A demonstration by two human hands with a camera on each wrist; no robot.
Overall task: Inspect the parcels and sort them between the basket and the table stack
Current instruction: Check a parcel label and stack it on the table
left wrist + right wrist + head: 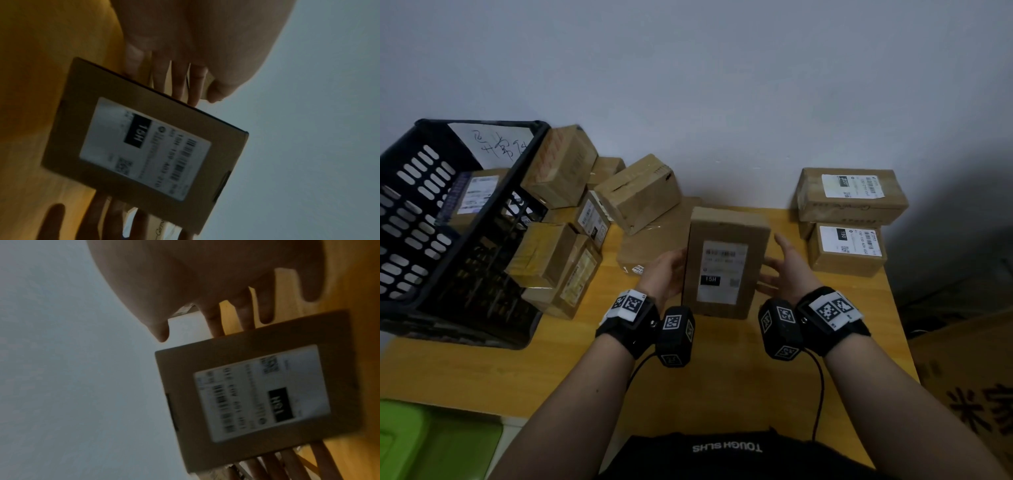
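Note:
A brown parcel (726, 263) with a white label marked 15H stands upright between my hands, label toward me. My left hand (667, 270) lies against its left side, and its straight fingers (179, 81) reach behind the parcel (144, 146). My right hand (784, 267) is at the right side with thumb up; its spread straight fingers (213, 318) pass behind the edge of the parcel (261, 394). I cannot tell whether its lower edge rests on the table (722, 377). The black basket (414, 222) at the left holds one labelled parcel (479, 192).
Several loose parcels (633, 192) are piled between the basket and my hands. Two labelled parcels (852, 195) are stacked at the table's back right corner. A green object (431, 442) sits low on the left, a large carton (969, 394) on the floor at the right.

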